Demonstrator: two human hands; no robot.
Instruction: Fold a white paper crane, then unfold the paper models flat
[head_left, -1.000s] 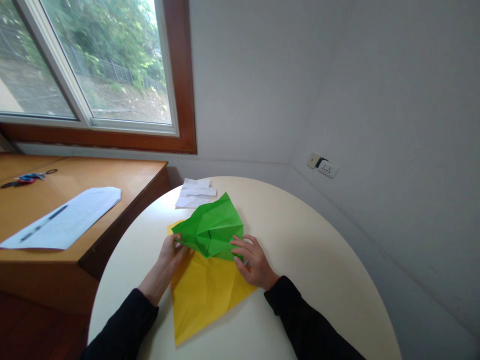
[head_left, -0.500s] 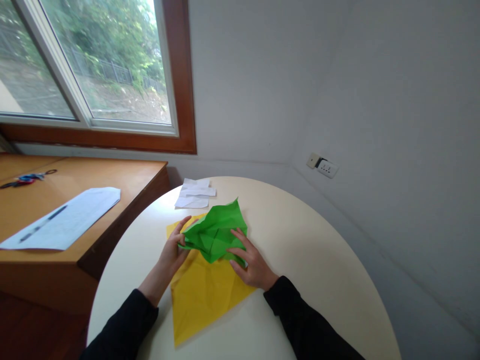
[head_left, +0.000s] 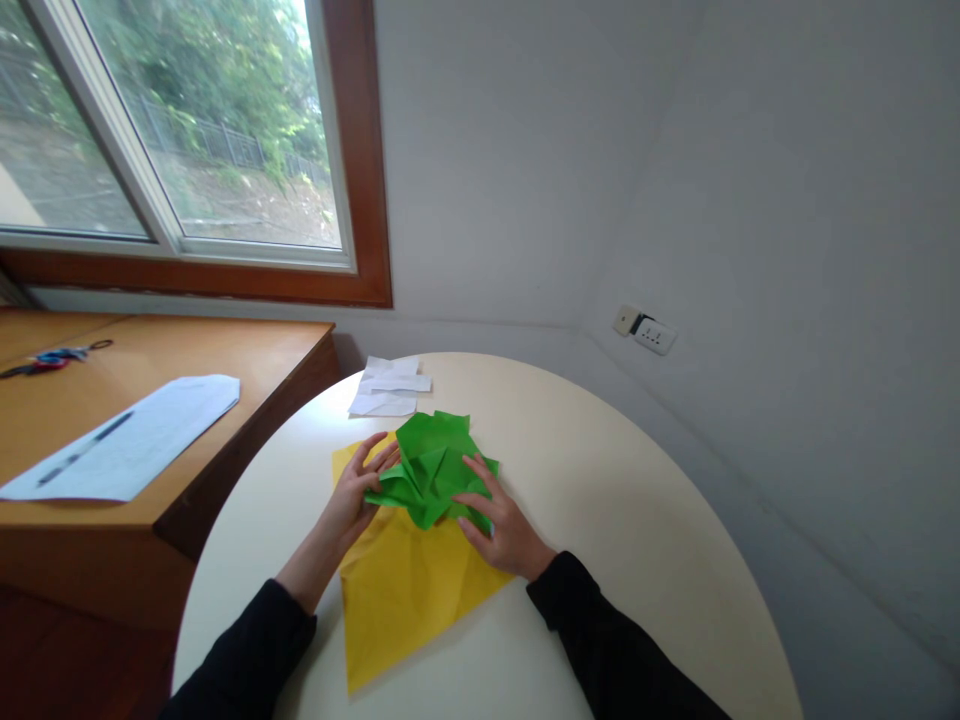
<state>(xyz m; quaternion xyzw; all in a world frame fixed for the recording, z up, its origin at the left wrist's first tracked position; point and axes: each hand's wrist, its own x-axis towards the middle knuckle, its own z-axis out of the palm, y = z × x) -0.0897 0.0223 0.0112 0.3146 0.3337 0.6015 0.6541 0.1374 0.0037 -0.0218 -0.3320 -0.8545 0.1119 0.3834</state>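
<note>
Between my hands is a crumpled, creased sheet of green paper, its folds raised in the middle and its edges uneven. The thumb of my left hand presses the paper's left corner, and its fingers lie behind that side. My right hand holds the lower right edge, thumb below and fingers over the top. Beneath the green sheet, a yellow sheet of paper lies flat, partly covered by the green one and by my hands.
White paper pieces lie at the far side of the round white table. On the wooden desk at left are a white sheet, a pen and scissors. A wall socket is at right.
The green paper's upper part has shifted left and opened out; its pointed top right corner no longer sticks up. My left fingers have spread a little, while my right hand has hardly moved.
</note>
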